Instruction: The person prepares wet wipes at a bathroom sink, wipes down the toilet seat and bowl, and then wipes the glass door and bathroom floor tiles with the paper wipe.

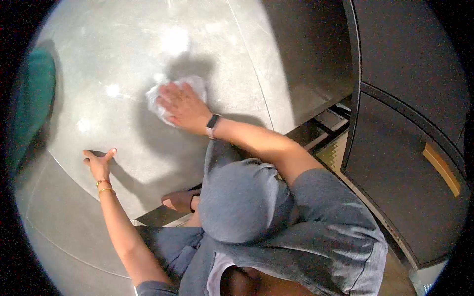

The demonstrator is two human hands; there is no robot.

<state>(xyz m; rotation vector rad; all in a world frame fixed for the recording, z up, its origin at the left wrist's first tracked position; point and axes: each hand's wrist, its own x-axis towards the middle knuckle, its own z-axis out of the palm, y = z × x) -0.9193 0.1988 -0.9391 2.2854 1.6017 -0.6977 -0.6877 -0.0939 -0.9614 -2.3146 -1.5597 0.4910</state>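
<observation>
My right hand [183, 109] lies flat on a crumpled white cloth [196, 86], with its fingers spread and pressing the cloth against the smooth grey floor [217, 49]. A band with a dark face [213, 126] is around that wrist. Over to the left, my left hand [100, 165] rests its fingertips on the floor, thumb and fingers apart and nothing held. Thin gold-coloured bracelets [104, 187] circle the left wrist. The cloth's middle is hidden under my right palm.
My bent knee [242, 202] in grey clothing and a foot in a brown sandal [182, 201] are below the cloth. Dark cabinet fronts [405, 187] with a wooden handle [441, 170] stand at right. A green object [37, 93] is at the left edge. Thin seams cross the floor.
</observation>
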